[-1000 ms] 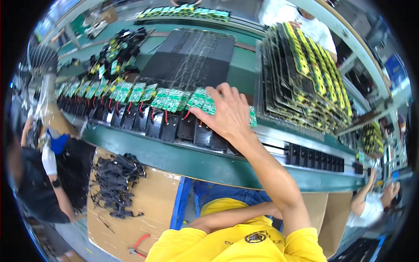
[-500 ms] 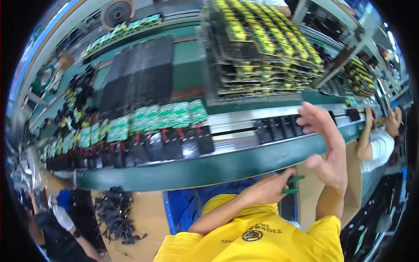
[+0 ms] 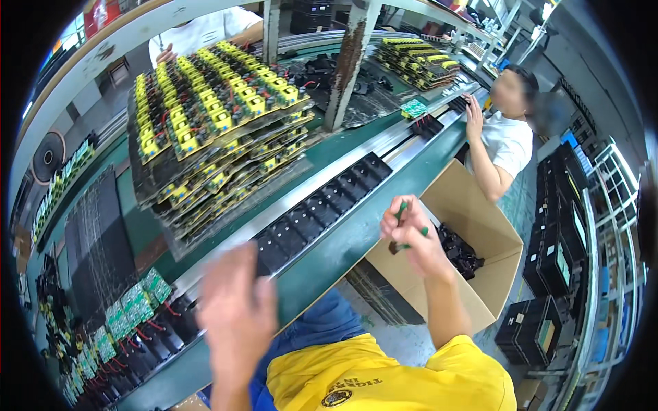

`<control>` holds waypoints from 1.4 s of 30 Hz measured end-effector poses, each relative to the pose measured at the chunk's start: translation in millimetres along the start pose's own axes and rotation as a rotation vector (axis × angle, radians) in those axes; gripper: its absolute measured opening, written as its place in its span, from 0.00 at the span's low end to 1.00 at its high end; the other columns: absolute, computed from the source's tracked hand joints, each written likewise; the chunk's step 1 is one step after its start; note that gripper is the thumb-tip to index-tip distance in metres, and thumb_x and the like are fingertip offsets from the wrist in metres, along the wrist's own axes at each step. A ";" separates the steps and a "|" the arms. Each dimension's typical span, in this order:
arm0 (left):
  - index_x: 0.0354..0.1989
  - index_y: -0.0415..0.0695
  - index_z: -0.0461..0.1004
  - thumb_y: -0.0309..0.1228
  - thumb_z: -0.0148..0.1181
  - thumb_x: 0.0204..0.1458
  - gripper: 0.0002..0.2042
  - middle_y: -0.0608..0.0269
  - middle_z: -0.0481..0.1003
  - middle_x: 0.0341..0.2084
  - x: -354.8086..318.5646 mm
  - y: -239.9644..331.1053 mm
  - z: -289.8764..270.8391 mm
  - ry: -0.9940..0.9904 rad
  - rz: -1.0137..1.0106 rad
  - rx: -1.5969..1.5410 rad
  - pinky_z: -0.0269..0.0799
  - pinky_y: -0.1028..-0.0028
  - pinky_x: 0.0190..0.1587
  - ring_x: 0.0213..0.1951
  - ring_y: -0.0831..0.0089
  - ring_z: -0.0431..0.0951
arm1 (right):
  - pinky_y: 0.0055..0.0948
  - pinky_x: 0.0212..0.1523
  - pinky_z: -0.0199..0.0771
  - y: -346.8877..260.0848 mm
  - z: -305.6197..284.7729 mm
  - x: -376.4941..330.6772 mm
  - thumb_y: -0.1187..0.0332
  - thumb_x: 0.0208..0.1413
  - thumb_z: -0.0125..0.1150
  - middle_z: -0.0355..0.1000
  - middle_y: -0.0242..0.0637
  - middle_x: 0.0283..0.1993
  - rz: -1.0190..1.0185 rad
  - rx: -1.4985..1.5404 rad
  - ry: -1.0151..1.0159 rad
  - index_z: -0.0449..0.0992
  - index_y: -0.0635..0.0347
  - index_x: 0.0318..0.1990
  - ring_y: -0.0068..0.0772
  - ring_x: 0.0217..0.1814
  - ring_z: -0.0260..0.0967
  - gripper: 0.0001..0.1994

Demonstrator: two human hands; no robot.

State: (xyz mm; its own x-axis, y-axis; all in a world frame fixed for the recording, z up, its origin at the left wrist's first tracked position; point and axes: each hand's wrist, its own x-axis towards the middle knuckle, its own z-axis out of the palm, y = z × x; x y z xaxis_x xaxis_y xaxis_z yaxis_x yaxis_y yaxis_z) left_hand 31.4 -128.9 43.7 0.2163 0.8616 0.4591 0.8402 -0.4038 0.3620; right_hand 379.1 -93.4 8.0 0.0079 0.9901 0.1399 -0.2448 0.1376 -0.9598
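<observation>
My right hand (image 3: 419,240) is closed around green-handled pliers (image 3: 411,235), held above the bench's near edge beside a cardboard box. My left hand (image 3: 236,312) is smeared by motion over the near end of a row of black plastic cases (image 3: 322,214). Its thumb stands apart from the fingers, and I see nothing held in it; whether it touches a case I cannot tell. The cases sit side by side along a metal rail (image 3: 236,238). Left of that hand, several green circuit boards (image 3: 137,305) with red wires lie against more black cases.
Stacked sheets of boards with yellow parts (image 3: 226,123) stand across the rail. The open cardboard box (image 3: 490,274) holds black parts (image 3: 458,252). A co-worker (image 3: 507,140) in white works at the right; another person (image 3: 205,34) is behind the stack. A rusty post (image 3: 351,65) rises nearby.
The view has swung to the right. The green-handled pliers have passed from my left hand to my right. My left hand has come over the bench near the black cases.
</observation>
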 end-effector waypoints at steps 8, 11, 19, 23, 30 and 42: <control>0.79 0.38 0.68 0.23 0.54 0.63 0.32 0.45 0.61 0.84 -69.9 -114.3 -27.3 -0.254 -0.231 0.586 0.40 0.44 0.90 0.86 0.44 0.55 | 0.44 0.45 0.83 -13.9 -156.2 238.3 0.43 0.72 0.63 0.86 0.48 0.36 -0.027 -1.055 0.568 0.85 0.70 0.44 0.49 0.36 0.82 0.30; 0.80 0.38 0.67 0.22 0.54 0.60 0.34 0.45 0.60 0.85 -59.9 -108.0 -31.1 -0.288 -0.210 0.563 0.40 0.44 0.90 0.86 0.45 0.55 | 0.56 0.45 0.84 7.5 -276.5 338.2 0.35 0.74 0.56 0.88 0.57 0.43 0.155 -1.615 0.758 0.87 0.66 0.51 0.63 0.43 0.86 0.36; 0.80 0.34 0.65 0.24 0.56 0.58 0.37 0.44 0.59 0.85 -53.5 -99.5 -45.6 -0.342 -0.329 0.530 0.40 0.45 0.90 0.86 0.48 0.56 | 0.50 0.68 0.79 20.0 -367.9 373.3 0.26 0.74 0.47 0.84 0.60 0.63 0.192 -1.670 0.379 0.84 0.66 0.65 0.62 0.65 0.83 0.46; 0.80 0.34 0.65 0.25 0.57 0.57 0.37 0.44 0.59 0.85 -70.5 -101.9 -59.3 -0.363 -0.346 0.552 0.40 0.45 0.90 0.86 0.48 0.56 | 0.54 0.67 0.79 17.6 -267.8 335.0 0.25 0.74 0.44 0.85 0.58 0.63 0.287 -1.760 0.326 0.81 0.62 0.69 0.67 0.67 0.81 0.46; 0.81 0.35 0.65 0.25 0.57 0.58 0.37 0.46 0.59 0.85 -114.3 -157.1 -88.8 -0.350 -0.284 0.608 0.41 0.45 0.90 0.85 0.48 0.57 | 0.57 0.60 0.82 13.4 -154.7 250.2 0.22 0.73 0.41 0.86 0.59 0.58 0.230 -1.929 0.340 0.81 0.55 0.69 0.68 0.62 0.84 0.46; 0.77 0.45 0.72 0.26 0.66 0.60 0.33 0.48 0.72 0.75 -89.1 -182.4 -153.1 -0.288 -0.186 0.615 0.51 0.47 0.87 0.75 0.48 0.71 | 0.55 0.53 0.84 12.7 -33.0 179.7 0.25 0.76 0.42 0.88 0.58 0.51 0.165 -1.909 0.247 0.81 0.52 0.70 0.70 0.54 0.85 0.42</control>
State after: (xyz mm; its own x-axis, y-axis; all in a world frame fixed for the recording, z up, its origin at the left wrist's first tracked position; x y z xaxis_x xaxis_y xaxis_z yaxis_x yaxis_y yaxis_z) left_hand -217.2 -179.1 61.0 0.0938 0.9809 0.1704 0.9863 -0.0682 -0.1503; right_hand 409.4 87.2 13.0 0.2565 0.9522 0.1659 0.9610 -0.2697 0.0618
